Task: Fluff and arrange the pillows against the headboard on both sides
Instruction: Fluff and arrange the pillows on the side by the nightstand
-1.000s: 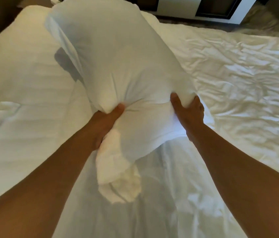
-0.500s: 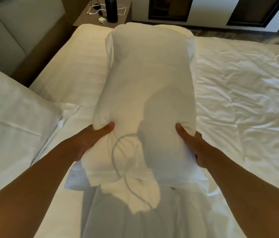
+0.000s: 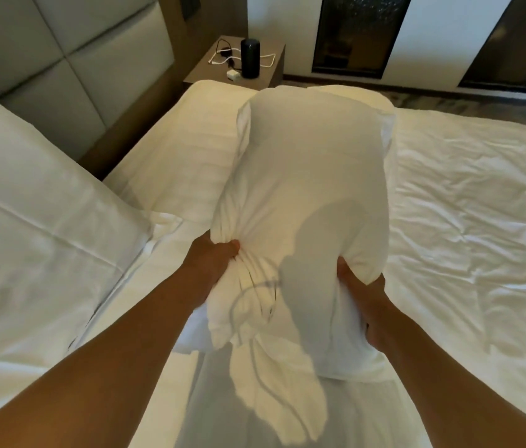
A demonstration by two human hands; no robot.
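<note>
I hold a white pillow [image 3: 310, 189] lengthwise above the bed, its far end pointing away from me. My left hand [image 3: 213, 266] bunches the near left corner of it. My right hand [image 3: 365, 305] clamps the near right side from below. Loose pillowcase fabric [image 3: 274, 379] hangs down from the near end. A second white pillow [image 3: 29, 205] leans at the left, against the grey padded headboard [image 3: 71, 66].
The bed [image 3: 468, 221] has a wrinkled white sheet stretching right. A wooden nightstand [image 3: 261, 76] beyond the bed's far side carries a black cylinder [image 3: 250, 58], a white cable and a charger. Dark window panels [image 3: 358, 33] line the far wall.
The pillow swung from tilted left to pointing straight away from me and dropped lower. My view turned toward the headboard, bringing the second pillow and the nightstand into sight. Both hands squeezed tighter.
</note>
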